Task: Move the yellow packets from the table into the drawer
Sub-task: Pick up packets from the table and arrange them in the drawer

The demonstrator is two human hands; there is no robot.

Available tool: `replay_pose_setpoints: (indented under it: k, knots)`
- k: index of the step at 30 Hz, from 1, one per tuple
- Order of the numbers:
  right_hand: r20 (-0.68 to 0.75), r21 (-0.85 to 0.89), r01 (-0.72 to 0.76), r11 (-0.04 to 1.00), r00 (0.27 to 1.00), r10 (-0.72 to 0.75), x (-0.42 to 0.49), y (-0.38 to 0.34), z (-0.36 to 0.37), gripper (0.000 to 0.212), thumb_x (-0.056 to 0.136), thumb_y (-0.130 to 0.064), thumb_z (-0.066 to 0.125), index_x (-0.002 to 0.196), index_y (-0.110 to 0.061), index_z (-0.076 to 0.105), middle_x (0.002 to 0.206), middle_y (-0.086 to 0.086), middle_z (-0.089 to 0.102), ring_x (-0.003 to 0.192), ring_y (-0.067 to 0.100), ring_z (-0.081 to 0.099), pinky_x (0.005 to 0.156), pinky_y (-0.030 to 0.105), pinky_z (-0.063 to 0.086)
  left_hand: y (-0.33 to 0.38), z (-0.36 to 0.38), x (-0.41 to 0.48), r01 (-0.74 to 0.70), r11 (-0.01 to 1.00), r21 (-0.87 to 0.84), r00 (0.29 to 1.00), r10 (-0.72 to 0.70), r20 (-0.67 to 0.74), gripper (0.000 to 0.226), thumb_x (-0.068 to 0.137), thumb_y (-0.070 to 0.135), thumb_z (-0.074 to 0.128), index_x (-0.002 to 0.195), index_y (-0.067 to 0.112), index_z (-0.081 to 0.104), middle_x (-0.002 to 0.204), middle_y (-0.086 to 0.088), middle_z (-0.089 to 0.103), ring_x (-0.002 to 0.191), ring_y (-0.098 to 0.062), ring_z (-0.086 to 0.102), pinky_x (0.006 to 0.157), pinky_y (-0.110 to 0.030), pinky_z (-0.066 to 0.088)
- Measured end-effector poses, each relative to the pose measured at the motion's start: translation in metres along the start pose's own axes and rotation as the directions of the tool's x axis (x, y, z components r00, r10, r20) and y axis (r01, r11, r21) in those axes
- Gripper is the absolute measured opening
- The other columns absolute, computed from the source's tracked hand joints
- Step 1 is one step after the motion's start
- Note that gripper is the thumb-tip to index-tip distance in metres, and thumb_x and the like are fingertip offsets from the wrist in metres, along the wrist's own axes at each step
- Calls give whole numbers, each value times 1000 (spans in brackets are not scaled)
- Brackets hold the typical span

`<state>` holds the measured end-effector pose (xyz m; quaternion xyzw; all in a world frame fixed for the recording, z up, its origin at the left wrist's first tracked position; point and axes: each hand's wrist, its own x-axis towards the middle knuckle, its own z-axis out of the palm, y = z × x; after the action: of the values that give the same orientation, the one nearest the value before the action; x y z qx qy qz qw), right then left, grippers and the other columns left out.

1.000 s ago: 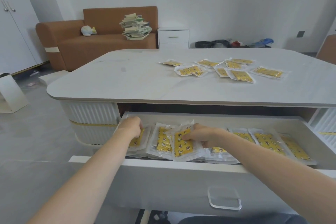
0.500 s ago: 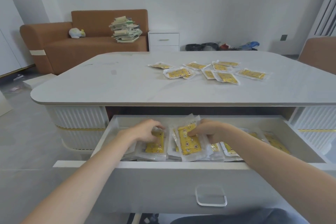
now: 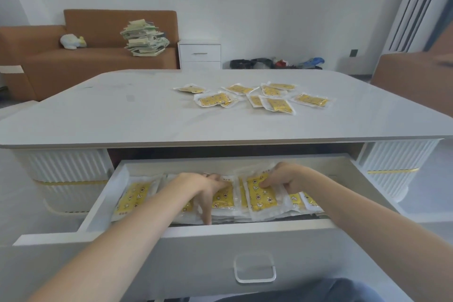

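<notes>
Several yellow packets (image 3: pixel 257 97) in clear wrap lie scattered on the far right half of the white table (image 3: pixel 122 117). Below its front edge the white drawer (image 3: pixel 103 206) stands pulled out, holding several more yellow packets (image 3: pixel 133 197) in overlapping rows. My left hand (image 3: pixel 204 190) is inside the drawer, fingers spread and pressing down on packets near the middle. My right hand (image 3: pixel 286 176) grips the top edge of a yellow packet (image 3: pixel 261 197) that leans on the pile just right of the left hand.
A clear handle (image 3: pixel 255 268) sits on the drawer front. Behind the table stand a brown sofa (image 3: pixel 81 56) with a paper stack (image 3: pixel 143 38), a small white nightstand (image 3: pixel 199 54), and a brown chair (image 3: pixel 414 73) at the right.
My left hand has shifted right from the drawer's left end to the middle packets. My right hand has stayed on its packet near the drawer's middle. My head has come closer.
</notes>
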<state>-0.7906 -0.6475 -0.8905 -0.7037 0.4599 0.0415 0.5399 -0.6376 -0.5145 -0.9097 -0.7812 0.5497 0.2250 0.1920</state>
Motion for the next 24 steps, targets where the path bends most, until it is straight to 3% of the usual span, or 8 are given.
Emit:
replay_pose_setpoints:
  k: [4, 8, 12, 15, 18, 22, 24]
  knots:
    - [-96, -114, 31, 993, 994, -42, 13, 5, 5, 62, 80, -6, 74, 132, 0, 39, 123, 15, 54, 108, 29, 58, 92, 37, 52, 4, 2, 3, 4, 1000, -5, 1000, -4, -4, 117, 71, 36, 80, 150, 35, -6, 159, 5, -10, 147, -26, -3, 118, -50, 18]
    - [-194, -353, 48, 935, 973, -123, 14, 9, 4, 56, 79, -25, 75, 122, -6, 45, 101, 7, 50, 88, 20, 50, 68, 26, 44, 13, -1, 5, -11, 999, -45, 1000, 10, -18, 122, 71, 46, 77, 149, 30, -15, 159, 1, -14, 147, -26, -6, 119, -47, 13]
    - [-238, -530, 42, 847, 951, -196, 11, 11, 0, 44, 76, -38, 75, 95, -11, 45, 76, 1, 50, 61, 14, 50, 55, 25, 47, 31, -9, 6, -14, 999, -40, 999, 12, -44, 124, 71, 47, 76, 148, 28, -18, 158, -3, -19, 147, -26, -11, 119, -48, 12]
    - [-221, -443, 61, 894, 960, -175, 12, 10, -7, 34, 79, -25, 74, 101, -5, 58, 75, 8, 56, 55, 17, 51, 57, 28, 53, 44, -14, 6, 15, 1000, -8, 998, -15, -56, 122, 72, 48, 76, 149, 25, -16, 156, -4, -25, 145, -27, -17, 119, -49, 11]
    - [-195, -335, 63, 940, 972, -135, 5, 8, -22, 21, 85, -11, 67, 103, -6, 57, 64, 7, 45, 51, 15, 41, 51, 24, 42, 51, -16, 10, 6, 1000, -4, 998, -6, -69, 123, 71, 48, 76, 150, 21, -14, 156, -4, -25, 145, -26, -18, 119, -50, 12]
    - [-268, -342, -14, 940, 960, -83, 2, 19, -50, 47, 88, -12, 63, 130, 1, 46, 62, 4, 41, 50, 13, 37, 42, 19, 33, 59, -20, 18, -14, 1000, -4, 998, 14, -58, 124, 70, 50, 76, 150, 22, -15, 157, -2, -24, 146, -24, -17, 120, -47, 10]
    - [-310, -349, -53, 936, 949, -61, 8, 26, -63, 52, 89, -14, 61, 135, 0, 41, 77, 8, 56, 60, 15, 51, 48, 20, 44, 66, -23, 22, -21, 1000, -3, 999, 21, -50, 124, 70, 52, 75, 150, 23, -16, 157, -2, -22, 146, -24, -15, 120, -46, 9]
